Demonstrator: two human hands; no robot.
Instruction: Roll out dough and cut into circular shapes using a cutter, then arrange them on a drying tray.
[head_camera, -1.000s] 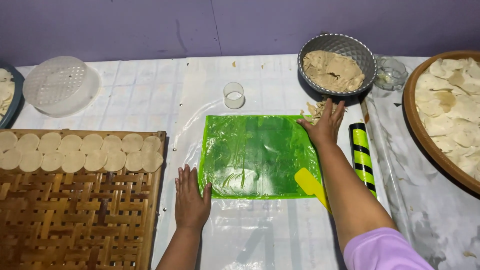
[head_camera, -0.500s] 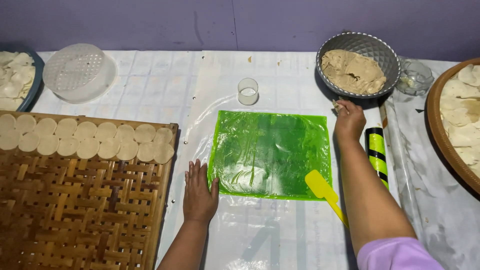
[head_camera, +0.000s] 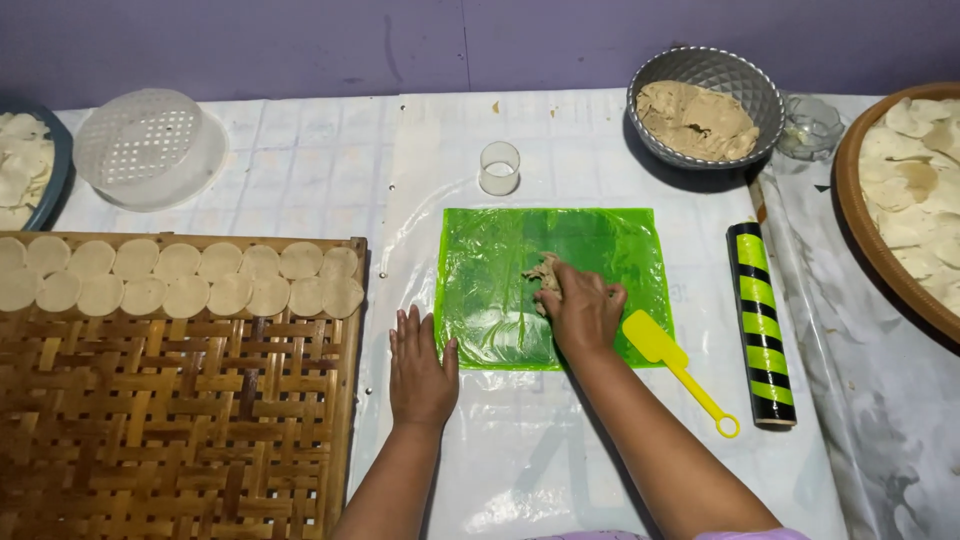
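Your right hand (head_camera: 583, 308) closes its fingers on a lump of beige dough (head_camera: 545, 273) over the green plastic sheet (head_camera: 500, 280). Your left hand (head_camera: 421, 368) lies flat and empty, fingers spread, at the sheet's edge. I think the sheet may slide, because only that edge is pinned.

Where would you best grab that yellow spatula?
By its thin handle, from above near the ring end. The spatula lies flat with its blade resting on the green sheet, and its handle runs clear toward the striped rolling pin.
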